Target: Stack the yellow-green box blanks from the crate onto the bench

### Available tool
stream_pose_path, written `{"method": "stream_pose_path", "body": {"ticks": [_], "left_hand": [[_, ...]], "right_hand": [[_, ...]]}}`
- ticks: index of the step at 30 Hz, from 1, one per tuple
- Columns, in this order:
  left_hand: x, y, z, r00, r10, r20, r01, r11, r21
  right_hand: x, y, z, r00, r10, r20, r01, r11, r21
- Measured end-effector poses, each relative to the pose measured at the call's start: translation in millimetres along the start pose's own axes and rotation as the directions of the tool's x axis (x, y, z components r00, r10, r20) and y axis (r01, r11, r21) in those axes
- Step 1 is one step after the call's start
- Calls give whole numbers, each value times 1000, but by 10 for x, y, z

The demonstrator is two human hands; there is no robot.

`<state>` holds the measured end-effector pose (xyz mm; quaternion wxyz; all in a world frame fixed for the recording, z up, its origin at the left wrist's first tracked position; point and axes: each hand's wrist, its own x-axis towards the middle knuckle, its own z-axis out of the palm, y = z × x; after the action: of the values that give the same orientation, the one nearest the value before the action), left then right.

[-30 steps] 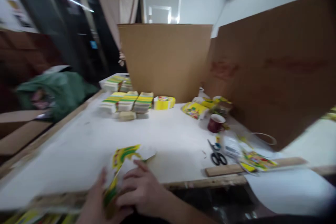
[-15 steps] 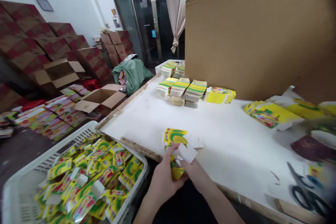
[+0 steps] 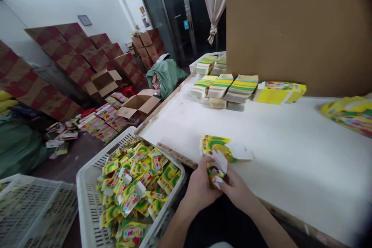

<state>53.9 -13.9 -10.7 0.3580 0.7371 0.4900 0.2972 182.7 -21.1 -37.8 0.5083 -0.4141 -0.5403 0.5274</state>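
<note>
My left hand (image 3: pixel 202 182) is closed round the left side of a small yellow and green carton (image 3: pixel 213 170) with white inner flaps. On its right side, my right hand (image 3: pixel 236 190) pinches the same carton near a white flap. Just beyond the fingers, another printed yellow carton piece (image 3: pixel 216 145) lies on the white table (image 3: pixel 162 131). To the left, a white plastic basket (image 3: pixel 84 190) holds several small yellow cartons (image 3: pixel 148 174).
Stacks of flat yellow cartons (image 3: pixel 241 87) and a yellow bundle (image 3: pixel 280 93) stand at the table's back, before a large cardboard sheet (image 3: pixel 290 27). A second crate (image 3: pixel 37 209) is at the lower left. Boxes (image 3: pixel 69 46) fill the left background.
The view has turned left, so the scissors at the right are out of sight and a second crate shows. Both hands still hold the carton; its white flaps sit at a different angle.
</note>
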Motion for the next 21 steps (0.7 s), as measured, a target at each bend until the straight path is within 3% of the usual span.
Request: {"method": "stream_pose_path", "body": {"ticks": [5,7,10,12,15,17,19,21], "left_hand": [[7,-28,20,995,58,75,-63,996,64],[2,-40,29,996,88,-32,-85,992,93],[-3,-35,9,957,133,-257,-83,977,198],[-10,-19,-20,948,136,-286,-88,981,175],[-34,15,-39,945,92,-314,-111,993,-42],[-52,48,-23,904,31,-427,-143,962,-234],[-59,86,6,849,-73,-523,-194,879,-437],[-49,111,32,817,-217,-534,-219,740,-636]], "right_hand": [[-89,-61,-35,994,-102,47,109,974,-198],[-92,-42,-43,992,-127,-13,122,976,-182],[-88,-7,-47,980,-52,-192,37,996,-80],[-94,0,-56,966,-29,-257,13,998,-63],[-104,-14,-90,977,-137,-166,103,974,-200],[-99,-24,-113,977,-191,-98,158,948,-275],[-86,-23,-109,972,-204,-114,164,942,-292],[-77,-8,-66,964,-204,-170,149,946,-289]]}}
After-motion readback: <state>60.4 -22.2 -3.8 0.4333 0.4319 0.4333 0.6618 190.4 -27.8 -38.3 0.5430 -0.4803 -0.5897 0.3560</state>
